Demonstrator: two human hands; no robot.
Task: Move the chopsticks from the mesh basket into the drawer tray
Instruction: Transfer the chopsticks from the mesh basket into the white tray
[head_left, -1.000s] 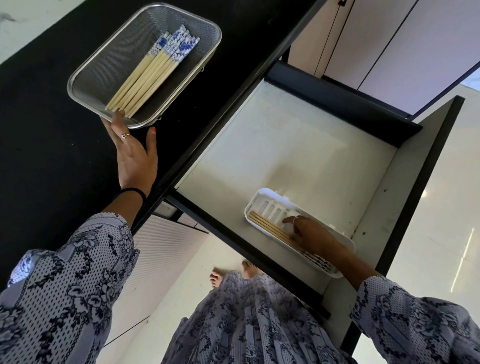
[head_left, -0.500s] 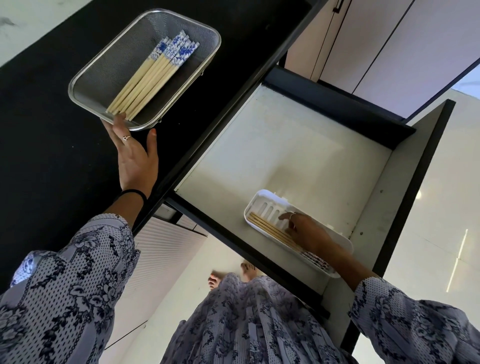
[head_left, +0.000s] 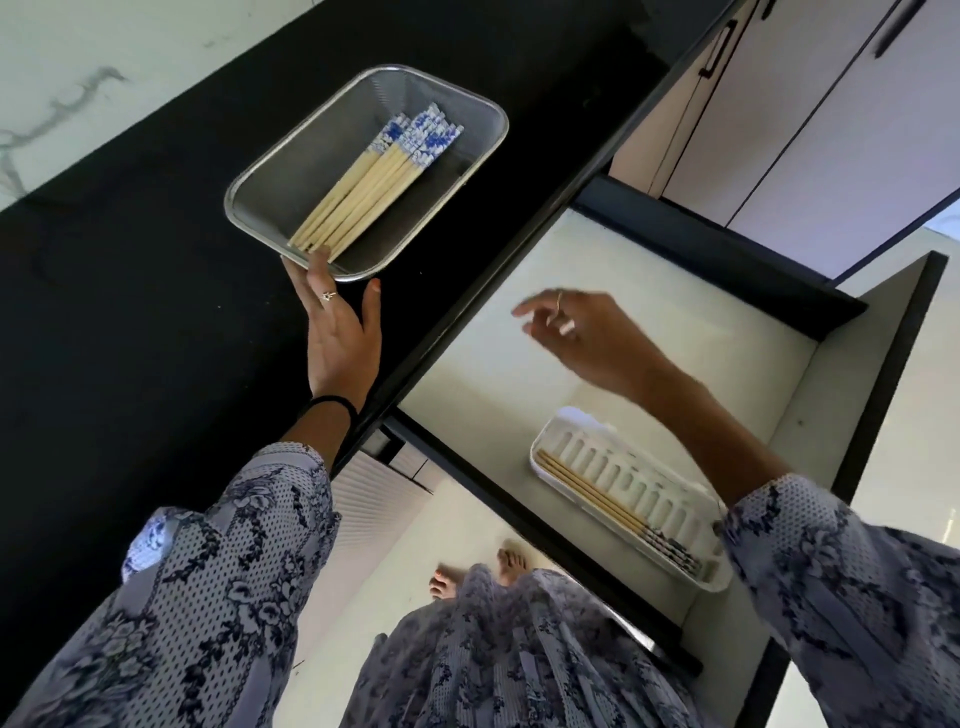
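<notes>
A metal mesh basket (head_left: 291, 171) sits on the black counter and holds several wooden chopsticks (head_left: 363, 192) with blue-and-white ends. My left hand (head_left: 340, 332) rests against the basket's near rim, fingers on its edge. In the open drawer lies a white slotted tray (head_left: 639, 488) with a few chopsticks (head_left: 597, 491) along its near side. My right hand (head_left: 576, 332) hovers above the drawer floor between tray and basket, fingers apart and holding nothing.
The black counter (head_left: 130, 312) fills the left side. The pale drawer (head_left: 649, 322) has dark front and side walls. Cabinet doors (head_left: 810, 119) stand beyond it. My bare feet (head_left: 478, 571) show on the floor below the drawer.
My right hand has let go of the chopsticks in the tray, lifted out and moved up-left toward the basket. My left hand stays at the basket rim.
</notes>
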